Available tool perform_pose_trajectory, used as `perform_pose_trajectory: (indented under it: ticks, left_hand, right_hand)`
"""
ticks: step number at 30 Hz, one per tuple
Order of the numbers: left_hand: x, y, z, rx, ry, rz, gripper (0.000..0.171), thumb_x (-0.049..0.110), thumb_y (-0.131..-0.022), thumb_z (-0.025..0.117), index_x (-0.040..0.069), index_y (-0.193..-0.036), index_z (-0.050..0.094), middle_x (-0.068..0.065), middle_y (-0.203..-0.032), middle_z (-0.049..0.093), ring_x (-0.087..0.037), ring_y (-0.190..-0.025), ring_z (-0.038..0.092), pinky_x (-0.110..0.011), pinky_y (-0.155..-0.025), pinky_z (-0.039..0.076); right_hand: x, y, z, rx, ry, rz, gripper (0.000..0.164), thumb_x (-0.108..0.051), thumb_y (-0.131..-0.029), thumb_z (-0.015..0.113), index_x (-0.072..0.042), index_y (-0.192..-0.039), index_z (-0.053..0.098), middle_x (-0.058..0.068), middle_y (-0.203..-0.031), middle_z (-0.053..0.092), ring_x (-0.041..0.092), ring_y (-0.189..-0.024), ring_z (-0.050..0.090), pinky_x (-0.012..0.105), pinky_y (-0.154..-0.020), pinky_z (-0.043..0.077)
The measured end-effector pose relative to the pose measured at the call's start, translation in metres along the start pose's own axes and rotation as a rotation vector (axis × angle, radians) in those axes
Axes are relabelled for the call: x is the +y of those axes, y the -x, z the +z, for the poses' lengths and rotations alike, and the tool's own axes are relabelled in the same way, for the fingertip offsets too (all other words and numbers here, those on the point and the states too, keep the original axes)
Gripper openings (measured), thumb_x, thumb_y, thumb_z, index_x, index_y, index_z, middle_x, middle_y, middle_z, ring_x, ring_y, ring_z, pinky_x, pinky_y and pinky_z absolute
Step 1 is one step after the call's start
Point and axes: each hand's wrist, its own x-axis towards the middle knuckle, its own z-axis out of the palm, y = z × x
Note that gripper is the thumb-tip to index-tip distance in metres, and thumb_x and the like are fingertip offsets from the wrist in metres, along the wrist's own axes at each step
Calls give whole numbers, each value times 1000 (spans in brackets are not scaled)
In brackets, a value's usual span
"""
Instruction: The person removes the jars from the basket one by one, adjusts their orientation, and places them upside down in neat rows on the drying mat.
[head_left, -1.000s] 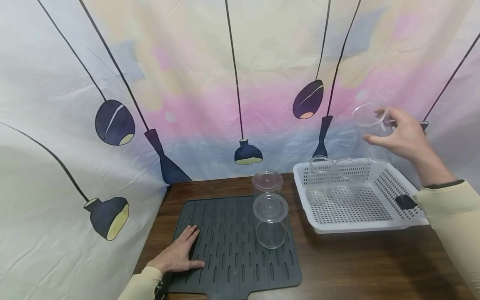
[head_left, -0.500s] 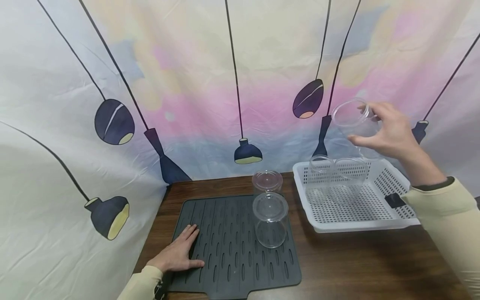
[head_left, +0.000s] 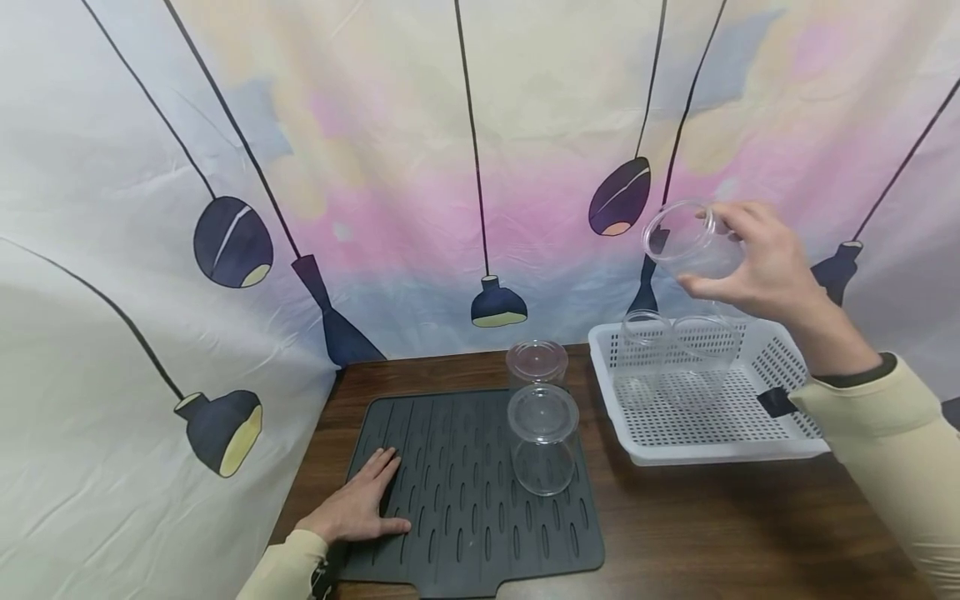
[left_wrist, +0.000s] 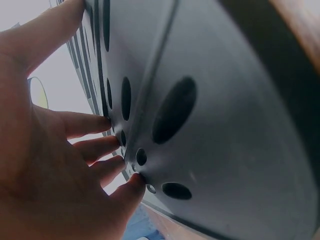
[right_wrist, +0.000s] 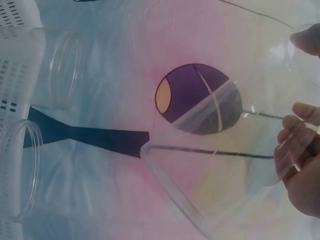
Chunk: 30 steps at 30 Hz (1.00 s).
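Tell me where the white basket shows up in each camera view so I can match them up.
Head: white basket right of centre, below the right hand.
Left wrist: not in this picture.
Right wrist: along the left edge, partly cut off.
Landmark: the dark oval lamp print, shared by the head and right wrist views.

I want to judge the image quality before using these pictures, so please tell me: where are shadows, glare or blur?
Head view: a soft shadow on the table, near the right sleeve; left wrist view: washed-out white behind the left hand, near edge of the mat blurred; right wrist view: dim and hazy, small glints on the jar in the right hand.
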Motion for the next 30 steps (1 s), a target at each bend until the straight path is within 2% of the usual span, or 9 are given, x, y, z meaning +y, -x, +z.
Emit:
perform_pose_trajectory:
  ticks: [12,20,30]
  left_hand:
    - [2,-1,0,-2,-4,-1,107,63,-76,72,-2,-150,32,-21,-160,21,-42,-148,14,-61,-111,28]
    - [3,-1,-1,-9,-4,-9,107,62,-76,73,-2,-150,32,-20,-160,21,-42,-148,14,-61,-111,28]
    - [4,-1,-1,-14,-5,-6,106,61,-76,74,-3,-150,32,-22,-159,21,-44,-147,15,-62,-111,28]
  right_hand:
    - [-19,0,4,-15,2,-78,83,-17,-53,90,-6,-130,59,19,-121,55,32,-102,49,46,-79,38]
    - [-29,-1,10,-12,0,-136,78,-21,-54,89,-7,-126,61,18,-117,56,32,-107,49,50,-81,40]
    - [-36,2,20,-32,-4,-188,85,-22,-53,91,-3,-129,58,20,-119,54,34,-107,49,53,-84,41]
